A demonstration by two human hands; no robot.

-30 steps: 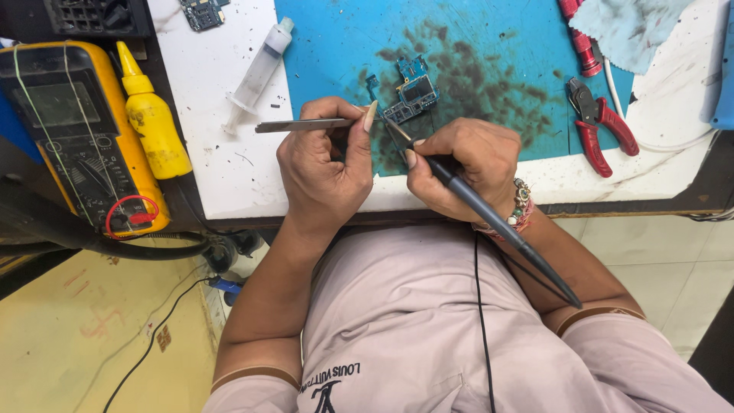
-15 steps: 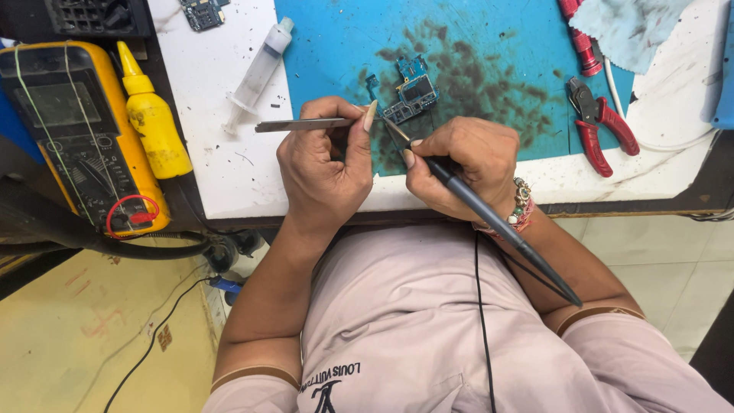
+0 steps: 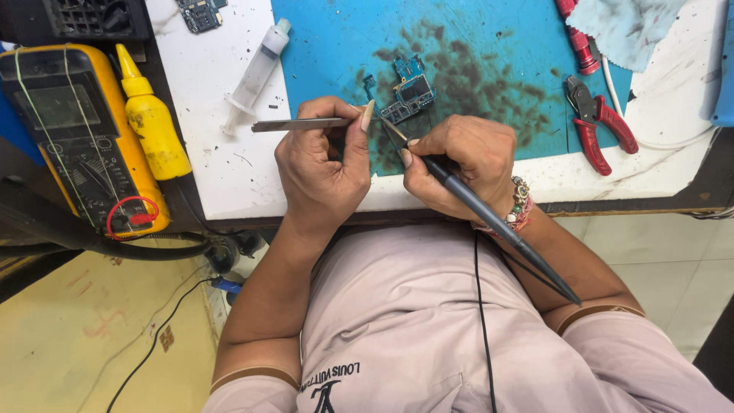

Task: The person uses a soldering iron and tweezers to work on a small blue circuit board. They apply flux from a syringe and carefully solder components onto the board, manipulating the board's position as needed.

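Work: small blue board lies on the blue mat, w/ dark residue spread around it.
Left hand: fingers closed on flat metal tweezers, held level just left of the board; tweezer tip near the board's lower-left edge, contact can't be told.
Right hand: clamped pen-style on a dark iron, tip angled up to the board's lower-left edge.
Progress: judged mid-rework; board not lifted, both tools at one spot, nothing set aside as finished. Left, by the look: finishing that joint, cleaning residue.
Syringe: left of the board, on the white top; looks mostly empty, contents unclear.
Yellow bottle: further left, nozzle cap on; fill level hidden.
Meter: far left of the board.
Red pliers: right of the board.
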